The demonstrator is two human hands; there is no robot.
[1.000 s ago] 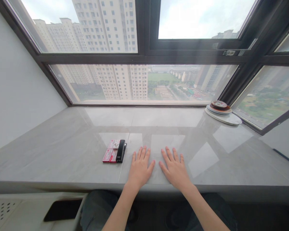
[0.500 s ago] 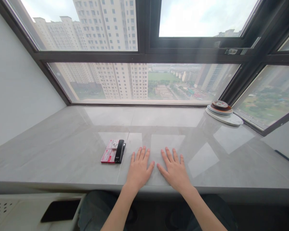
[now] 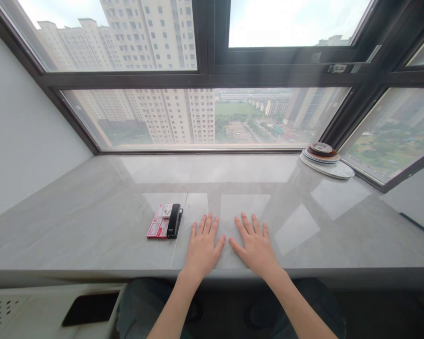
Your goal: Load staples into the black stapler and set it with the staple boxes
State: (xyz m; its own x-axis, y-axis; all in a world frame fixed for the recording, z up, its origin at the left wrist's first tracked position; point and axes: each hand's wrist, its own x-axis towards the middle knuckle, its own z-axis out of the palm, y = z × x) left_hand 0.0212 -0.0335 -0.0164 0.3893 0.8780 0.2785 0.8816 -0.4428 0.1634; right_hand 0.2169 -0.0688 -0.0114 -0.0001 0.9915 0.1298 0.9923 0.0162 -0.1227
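My left hand (image 3: 202, 247) lies flat, palm down, on the grey marbled sill (image 3: 102, 226), its fingers spread and nothing in it. Beside it, palm down on the same surface, rests my right hand (image 3: 253, 246), also spread and holding nothing. The two thumbs point toward each other with a small gap between them. To the left of my left hand, and apart from it, is a black stapler (image 3: 173, 221). Against the stapler's left side are small red-and-white boxes (image 3: 158, 228), whose print is too small to read.
A stack of plates (image 3: 325, 157) stands in the far right corner by the dark window frame (image 3: 205, 80). Below the sill's front edge at left is a white perforated surface (image 3: 28, 308) with a dark flat rectangle (image 3: 91, 309) on it. White walls flank both sides.
The whole view has shifted slightly, with the scene sitting a little higher and further left. Both hands stay flat in the same place on the sill.
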